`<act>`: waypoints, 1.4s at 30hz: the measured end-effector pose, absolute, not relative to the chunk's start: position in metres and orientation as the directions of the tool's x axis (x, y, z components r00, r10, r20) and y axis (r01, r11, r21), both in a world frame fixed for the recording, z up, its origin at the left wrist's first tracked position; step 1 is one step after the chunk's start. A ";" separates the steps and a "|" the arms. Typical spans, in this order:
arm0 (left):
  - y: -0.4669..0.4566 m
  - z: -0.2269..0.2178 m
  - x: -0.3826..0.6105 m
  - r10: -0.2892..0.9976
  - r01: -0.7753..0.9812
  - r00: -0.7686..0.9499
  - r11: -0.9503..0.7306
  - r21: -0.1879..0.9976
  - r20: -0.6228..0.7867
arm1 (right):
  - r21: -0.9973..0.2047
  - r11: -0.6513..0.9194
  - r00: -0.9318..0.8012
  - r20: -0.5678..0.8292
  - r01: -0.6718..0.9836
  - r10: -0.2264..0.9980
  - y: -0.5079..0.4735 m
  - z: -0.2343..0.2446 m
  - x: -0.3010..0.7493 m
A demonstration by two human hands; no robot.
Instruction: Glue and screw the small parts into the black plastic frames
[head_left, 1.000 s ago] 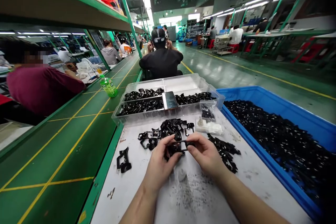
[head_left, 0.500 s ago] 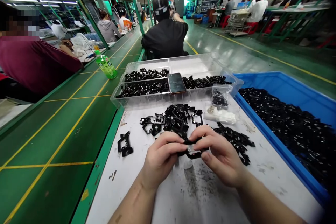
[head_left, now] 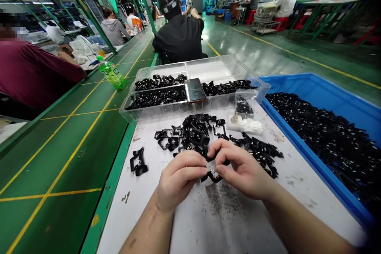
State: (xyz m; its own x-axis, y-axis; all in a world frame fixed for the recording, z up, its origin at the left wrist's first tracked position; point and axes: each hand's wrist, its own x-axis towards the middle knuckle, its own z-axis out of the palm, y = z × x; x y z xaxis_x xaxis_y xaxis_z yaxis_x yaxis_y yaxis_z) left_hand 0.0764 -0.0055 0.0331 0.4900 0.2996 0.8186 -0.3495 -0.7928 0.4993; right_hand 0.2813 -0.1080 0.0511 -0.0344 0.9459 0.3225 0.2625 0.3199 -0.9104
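Both my hands hover over a white work table (head_left: 238,222). My left hand (head_left: 180,178) and my right hand (head_left: 241,170) pinch a small black plastic part (head_left: 212,172) between their fingertips, and the fingers hide much of it. Just beyond my fingers lies a heap of black plastic parts (head_left: 193,137). Another heap (head_left: 257,151) sits beyond my right hand. A single black part (head_left: 138,162) lies apart, left of my left hand.
A clear compartment tray (head_left: 190,108) holding black parts and a phone (head_left: 195,90) stands at the far end. A small plastic bag (head_left: 244,103) lies nearby. A blue bin (head_left: 324,162) full of black parts is to the right. A green bottle (head_left: 111,72) stands left; co-workers (head_left: 178,35) sit ahead.
My hands have drawn closer together and now pinch the black part at the fingertips, turning it. The whole scene has shifted upward in view.
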 end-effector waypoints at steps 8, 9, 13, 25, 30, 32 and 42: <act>-0.004 0.037 0.074 0.296 -0.313 0.502 -0.814 0.490 0.813 | -0.908 0.302 -0.032 0.307 0.291 0.951 -0.107 0.057 0.279; -0.004 0.038 0.074 0.290 -0.315 0.500 -0.817 0.483 0.816 | -0.909 0.301 -0.030 0.306 0.288 0.952 -0.107 0.057 0.279; -0.004 0.037 0.074 0.266 -0.329 0.496 -0.824 0.462 0.827 | -0.914 0.277 -0.031 0.281 0.296 0.959 -0.108 0.057 0.277; -0.001 0.042 0.077 0.251 -0.326 0.505 -0.831 0.451 0.826 | -0.934 0.230 -0.086 0.214 0.275 0.973 -0.110 0.063 0.277; 0.000 0.037 0.074 0.271 -0.311 0.504 -0.829 0.465 0.820 | -0.928 0.297 -0.043 0.295 0.224 0.955 -0.113 0.062 0.279; 0.001 0.032 0.072 0.316 -0.313 0.480 -0.810 0.496 0.819 | -0.926 0.328 0.025 0.338 0.186 0.941 -0.114 0.059 0.283; 0.011 0.015 0.071 0.476 -0.341 0.310 -0.752 0.564 0.823 | -0.904 0.414 0.283 0.427 0.107 0.859 -0.107 0.043 0.295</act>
